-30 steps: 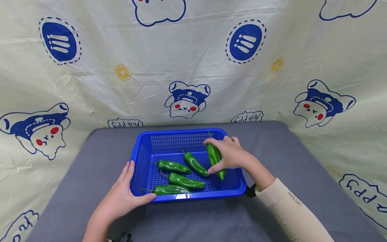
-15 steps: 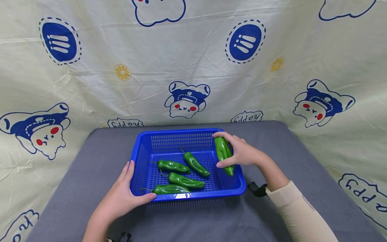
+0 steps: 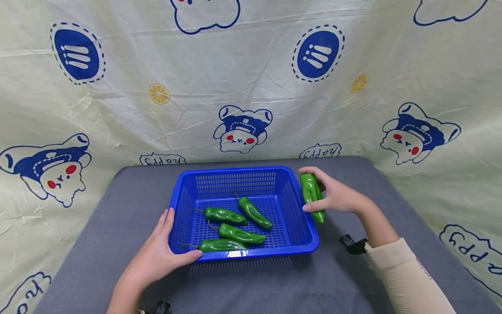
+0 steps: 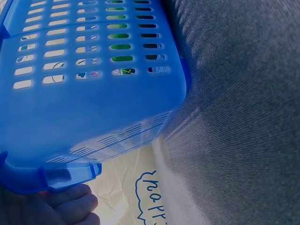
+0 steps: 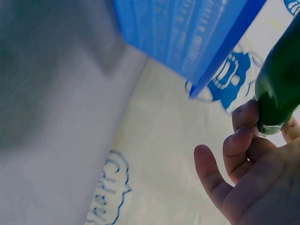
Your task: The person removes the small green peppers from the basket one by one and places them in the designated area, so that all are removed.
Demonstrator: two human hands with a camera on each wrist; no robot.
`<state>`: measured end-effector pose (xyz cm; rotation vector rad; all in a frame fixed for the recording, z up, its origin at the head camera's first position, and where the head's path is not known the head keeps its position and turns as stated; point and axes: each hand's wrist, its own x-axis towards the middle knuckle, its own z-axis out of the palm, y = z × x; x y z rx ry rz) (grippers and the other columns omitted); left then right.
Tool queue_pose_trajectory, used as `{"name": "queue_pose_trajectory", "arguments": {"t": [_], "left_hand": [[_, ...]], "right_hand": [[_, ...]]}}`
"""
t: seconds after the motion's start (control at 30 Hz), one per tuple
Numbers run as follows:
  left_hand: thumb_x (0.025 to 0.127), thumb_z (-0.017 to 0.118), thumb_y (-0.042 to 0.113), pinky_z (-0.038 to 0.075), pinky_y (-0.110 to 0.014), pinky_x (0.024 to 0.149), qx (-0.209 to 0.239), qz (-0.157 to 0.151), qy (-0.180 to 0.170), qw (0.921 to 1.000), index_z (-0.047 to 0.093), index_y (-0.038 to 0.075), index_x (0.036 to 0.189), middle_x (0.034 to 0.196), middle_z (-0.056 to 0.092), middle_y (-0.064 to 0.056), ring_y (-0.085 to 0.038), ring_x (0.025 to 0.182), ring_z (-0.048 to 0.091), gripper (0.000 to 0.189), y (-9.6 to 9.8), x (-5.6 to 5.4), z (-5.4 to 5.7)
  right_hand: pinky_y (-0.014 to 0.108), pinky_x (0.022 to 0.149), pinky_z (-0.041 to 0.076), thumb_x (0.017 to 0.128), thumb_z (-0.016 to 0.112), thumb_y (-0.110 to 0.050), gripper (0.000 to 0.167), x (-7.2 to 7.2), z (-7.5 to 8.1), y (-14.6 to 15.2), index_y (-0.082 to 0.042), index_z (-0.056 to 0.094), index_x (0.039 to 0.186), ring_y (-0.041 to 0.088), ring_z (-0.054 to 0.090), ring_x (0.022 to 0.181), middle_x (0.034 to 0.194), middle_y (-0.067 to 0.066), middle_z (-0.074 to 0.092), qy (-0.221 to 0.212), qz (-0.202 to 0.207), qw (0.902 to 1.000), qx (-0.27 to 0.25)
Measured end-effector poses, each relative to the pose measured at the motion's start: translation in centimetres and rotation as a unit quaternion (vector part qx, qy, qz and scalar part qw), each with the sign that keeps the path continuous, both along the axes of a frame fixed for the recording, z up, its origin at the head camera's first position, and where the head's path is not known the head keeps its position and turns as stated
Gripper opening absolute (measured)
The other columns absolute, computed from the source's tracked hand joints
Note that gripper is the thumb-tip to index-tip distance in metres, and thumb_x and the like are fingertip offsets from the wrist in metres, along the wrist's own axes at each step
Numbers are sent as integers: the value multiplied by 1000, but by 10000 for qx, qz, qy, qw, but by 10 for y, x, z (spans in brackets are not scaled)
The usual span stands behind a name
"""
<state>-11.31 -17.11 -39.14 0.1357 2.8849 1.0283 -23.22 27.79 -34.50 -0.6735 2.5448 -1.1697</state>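
Observation:
My right hand (image 3: pixel 340 197) holds a long green pepper (image 3: pixel 310 188) between thumb and fingers, up at the right rim of the blue plastic basket (image 3: pixel 280 250). In the right wrist view, the pepper (image 5: pixel 280 77) is cut off by the frame edge, with curled fingers (image 5: pixel 239 140) below it. At the basket's near left corner my left hand (image 3: pixel 158 253) grips the rim, thumb over the front and fingers along the side. Several more green peppers (image 3: pixel 255 213) lie apart on the basket's slotted floor. The left wrist view shows fingers (image 4: pixel 75 206) under the basket rim (image 4: pixel 70 176).
The basket stands on a grey cloth-covered table (image 3: pixel 129 205). A pale printed curtain (image 3: pixel 188 126) hangs behind and at both sides. Black straps (image 3: pixel 353 245) show near my wrists, and a beige sleeve (image 3: pixel 412 274) covers the right forearm.
My right hand has carried the green pepper rightward, from inside the basket to just past its right rim. The left hand, the basket and the other peppers have stayed put.

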Motion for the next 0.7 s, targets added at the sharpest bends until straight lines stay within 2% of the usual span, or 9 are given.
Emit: {"name": "queue_pose_trajectory", "arguments": {"t": [0.27,0.7], "left_hand": [[72,77,66,29,-65,113,-13,15,-19,10000,-1,7,160,166,1,-23,-50,148,17,132,0,0,-1],[71,77,66,29,-67,112,57,90,10,9999,1,8,160,166,3,-22,-50,148,18,132,0,0,-1]], "right_hand": [[40,75,54,82,82,-22,94,-8,-9,29,-22,21,153,31,56,97,124,22,43,-147,-210,9996,66],[38,77,53,83,81,-24,93,-17,-35,52,-19,20,154,32,53,101,128,25,40,-561,-448,9972,196]]}}
